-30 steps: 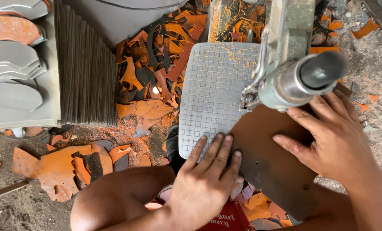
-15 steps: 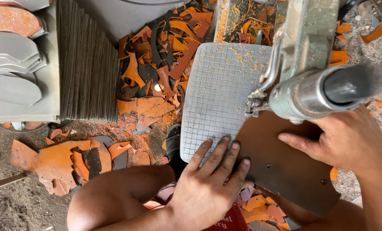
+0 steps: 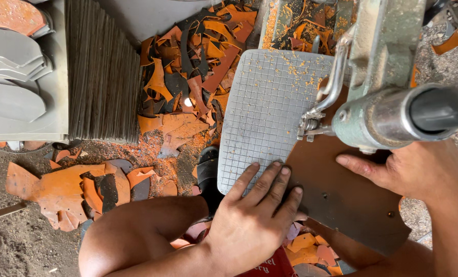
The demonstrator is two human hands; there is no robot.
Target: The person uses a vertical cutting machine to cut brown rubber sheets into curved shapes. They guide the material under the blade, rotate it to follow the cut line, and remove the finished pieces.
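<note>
Head view looks down on a grey gridded sheet (image 3: pixel 270 118) lying on the brown work plate (image 3: pixel 342 200) of a cutting machine (image 3: pixel 388 102). The left hand (image 3: pixel 249 225) lies flat on the sheet's near edge, fingers (image 3: pixel 270 184) spread open and pressing down, gripping nothing. The right hand (image 3: pixel 414 172) rests open on the plate just beside the sheet's right edge, under the machine's cylinder, palm down. The sheet looks thin, fairly stiff yet bendable, light, with a textured face that should not slip; flat palm pressure near its edges seems the best hold. Orange scraps (image 3: pixel 188 66) litter the floor beyond, and grey cut soles (image 3: pixel 13 66) are stacked at far left.
</note>
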